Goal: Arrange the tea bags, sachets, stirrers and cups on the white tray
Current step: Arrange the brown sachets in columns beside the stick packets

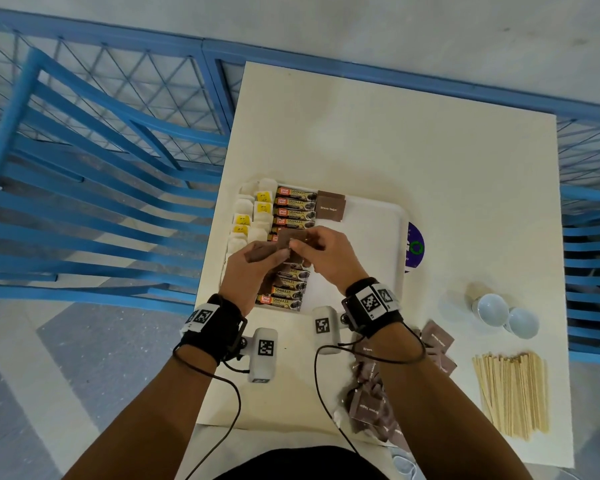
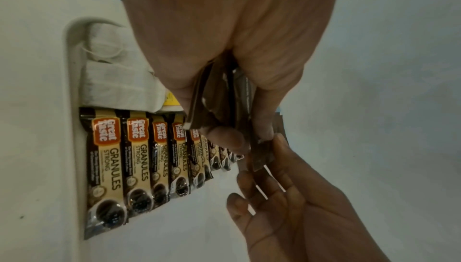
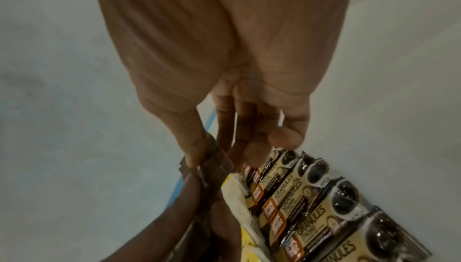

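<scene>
Both hands hover over the left part of the white tray (image 1: pixel 378 237). My left hand (image 1: pixel 274 254) grips a small stack of brown sugar sachets (image 1: pixel 264 253); in the left wrist view that hand (image 2: pixel 239 138) curls round the stack (image 2: pixel 217 104). My right hand (image 1: pixel 297 243) pinches the end of one sachet (image 3: pixel 214 161) between thumb and forefinger. On the tray lie tea bags (image 1: pixel 253 216) along the left edge, a column of coffee granule sachets (image 1: pixel 293 206) and brown sugar sachets (image 1: pixel 331 206) at the far end. Stirrers (image 1: pixel 510 393) and two white cups (image 1: pixel 490 308) are on the table.
A loose pile of brown sugar sachets (image 1: pixel 371 403) lies on the white table (image 1: pixel 395 150) near its front edge, partly under my right forearm. A purple disc (image 1: pixel 414 247) pokes out from under the tray's right rim. Blue chairs (image 1: pixel 84 202) stand left and right of the table.
</scene>
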